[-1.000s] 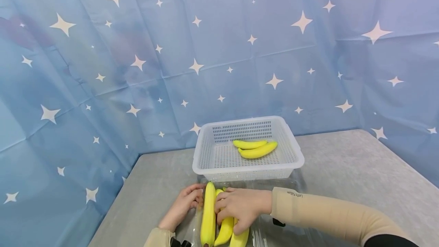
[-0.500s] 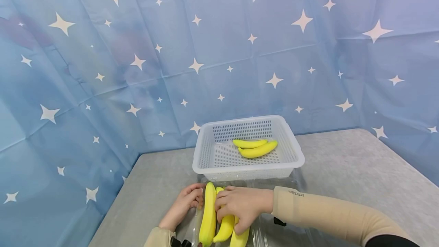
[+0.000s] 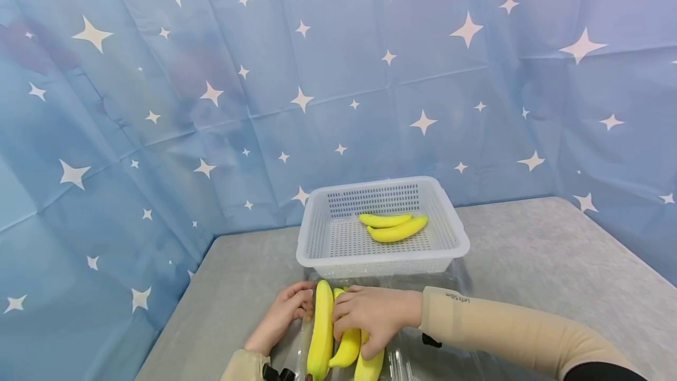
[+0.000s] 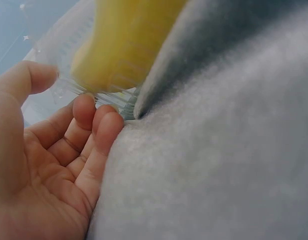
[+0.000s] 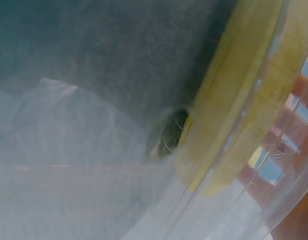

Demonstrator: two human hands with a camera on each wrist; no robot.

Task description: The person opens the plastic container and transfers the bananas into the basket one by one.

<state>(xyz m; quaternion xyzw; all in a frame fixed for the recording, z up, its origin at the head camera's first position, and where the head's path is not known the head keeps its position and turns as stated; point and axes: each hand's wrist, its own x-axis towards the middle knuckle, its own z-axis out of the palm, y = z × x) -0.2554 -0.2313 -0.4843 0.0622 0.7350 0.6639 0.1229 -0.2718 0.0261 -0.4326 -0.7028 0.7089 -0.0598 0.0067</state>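
Several yellow bananas (image 3: 320, 334) lie side by side, lengthwise, in a clear plastic container (image 3: 399, 364) at the bottom of the head view. My left hand (image 3: 285, 315) holds the container's left side; in the left wrist view its curled fingertips (image 4: 108, 131) rest against the clear wall, with the thumb near the far end. My right hand (image 3: 370, 315) reaches over the bananas from the right. Its fingers curl onto the middle banana (image 3: 346, 350), while the thumb lies on the right banana (image 3: 370, 366). This hand hides part of both. The right wrist view looks through blurry clear plastic at a banana (image 5: 233, 95).
Just behind the container stands a white perforated basket (image 3: 383, 262) with two bananas (image 3: 396, 230) inside. A grey cloth-like surface (image 3: 529, 251) covers the table. Blue star-patterned fabric (image 3: 338, 75) hangs at the back and sides.
The leftmost banana has tilted slightly, its near end shifting a little left. Both hands stay almost in place. The bananas in the basket have not moved.
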